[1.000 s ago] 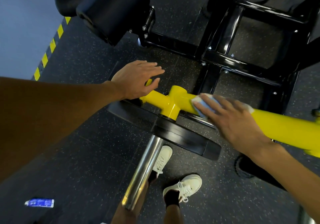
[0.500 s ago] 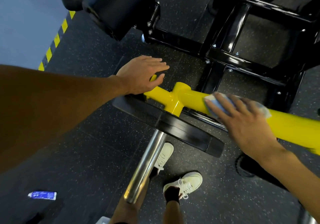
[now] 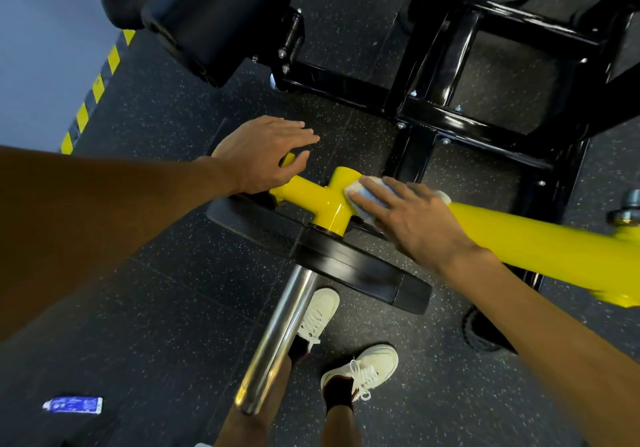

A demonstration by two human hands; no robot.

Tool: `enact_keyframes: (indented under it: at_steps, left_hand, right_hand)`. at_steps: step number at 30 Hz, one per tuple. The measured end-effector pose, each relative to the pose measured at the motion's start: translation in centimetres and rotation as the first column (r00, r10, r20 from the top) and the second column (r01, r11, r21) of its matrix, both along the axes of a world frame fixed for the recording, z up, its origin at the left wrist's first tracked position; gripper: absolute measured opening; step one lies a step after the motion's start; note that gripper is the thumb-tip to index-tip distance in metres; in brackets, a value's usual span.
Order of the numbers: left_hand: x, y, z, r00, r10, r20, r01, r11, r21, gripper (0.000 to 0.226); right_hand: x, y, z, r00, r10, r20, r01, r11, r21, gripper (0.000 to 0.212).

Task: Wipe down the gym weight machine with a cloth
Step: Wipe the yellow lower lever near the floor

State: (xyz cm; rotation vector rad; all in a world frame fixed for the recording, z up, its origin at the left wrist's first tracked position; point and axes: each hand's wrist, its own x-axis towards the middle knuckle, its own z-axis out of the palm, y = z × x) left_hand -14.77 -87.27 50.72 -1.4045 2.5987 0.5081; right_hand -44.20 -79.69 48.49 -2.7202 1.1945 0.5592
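Person seen from above. Both forearms are bare to the frame edge, with no sleeve in view; the left hand (image 3: 263, 156) and right hand (image 3: 412, 220) wear no gloves. On the feet, white lace-up sneakers (image 3: 360, 370) with white laces over dark ankle socks (image 3: 337, 394). The lower legs above the socks are bare.

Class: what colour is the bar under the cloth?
Bright yellow bar, beneath the pale blue-white cloth; head view.
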Motion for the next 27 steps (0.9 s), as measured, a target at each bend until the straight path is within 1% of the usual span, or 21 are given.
enact_keyframes:
  at_steps: [3, 5, 9, 13, 15, 19, 21, 23, 27]
  left_hand:
    - [-0.1, 0.0, 0.2, 1.0, 0.001, -0.01, -0.001, 1.0, 0.007, 0.064]
    - [-0.1, 0.1, 0.2, 1.0, 0.002, -0.009, -0.002, 1.0, 0.004, 0.062]
    - [0.0, 0.1, 0.2, 1.0, -0.001, -0.006, 0.001, 1.0, 0.0, 0.061]
    - [-0.1, 0.1, 0.3, 1.0, -0.003, 0.002, 0.003, 1.0, 0.005, 0.063]
    - [-0.1, 0.1, 0.3, 1.0, 0.004, 0.0, -0.004, 1.0, 0.011, 0.063]
    - [0.0, 0.0, 0.2, 1.0, 0.004, -0.003, -0.004, 1.0, 0.013, 0.065]
    - [0.0, 0.0, 0.1, 1.0, 0.0, -0.006, 0.0, 1.0, 0.011, 0.065]
    - [0.0, 0.0, 0.1, 1.0, -0.006, -0.009, 0.006, 1.0, 0.009, 0.063]
    - [0.0, 0.0, 0.1, 1.0, -0.019, -0.015, 0.019, 1.0, -0.007, 0.06]
  right_hand:
    - [-3.2, 1.4, 1.6, 0.998, -0.052, 0.034, 0.053, 0.997, -0.046, 0.09]
    - [-5.3, 2.3, 2.7, 0.998, -0.054, 0.029, 0.056, 0.996, -0.07, 0.082]
    - [-7.3, 3.3, 4.3, 0.996, -0.087, -0.016, 0.086, 0.995, -0.044, 0.078]
    - [-5.0, 2.7, 3.3, 0.986, -0.16, 0.046, 0.162, 0.986, -0.043, 0.072]
    - [-3.3, 1.9, 2.2, 0.984, -0.174, 0.041, 0.174, 0.985, 0.008, 0.08]
    - [0.8, -0.2, 0.3, 0.99, -0.132, 0.044, 0.128, 0.988, 0.083, 0.084]
    - [2.8, -1.2, -0.3, 0.991, -0.119, 0.067, 0.11, 0.986, 0.121, 0.078]
    - [4.0, -1.9, -0.5, 0.992, -0.114, 0.044, 0.105, 0.98, 0.171, 0.073]
    - [3.6, -1.5, 0.4, 0.995, -0.089, 0.034, 0.082, 0.985, 0.155, 0.075]
